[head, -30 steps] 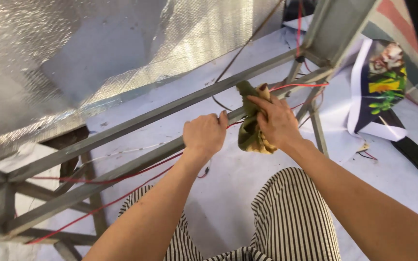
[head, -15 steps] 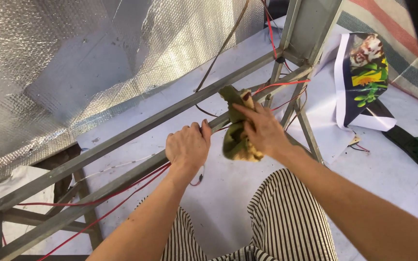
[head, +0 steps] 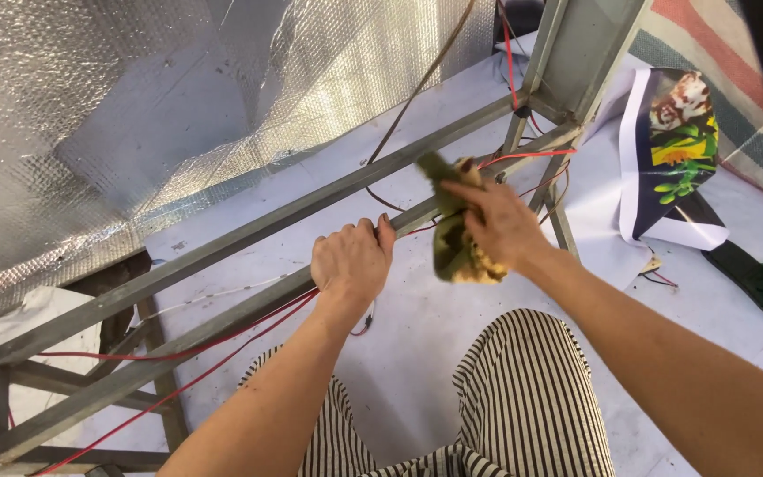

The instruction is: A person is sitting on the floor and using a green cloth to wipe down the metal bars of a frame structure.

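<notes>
Fingers [head: 373,237] of the left hand [head: 351,263] curl shut around the near metal bar [head: 222,320], which runs long from lower left to upper right. Just beside it, up the bar, the right hand [head: 501,225] pinches a crumpled yellow-green rag [head: 454,252] and presses it against the same bar; the rag hangs below that hand, between both hands. A red wire [head: 178,352] trails along the bar, and silver foil sheeting [head: 90,115] rises behind the frame.
</notes>
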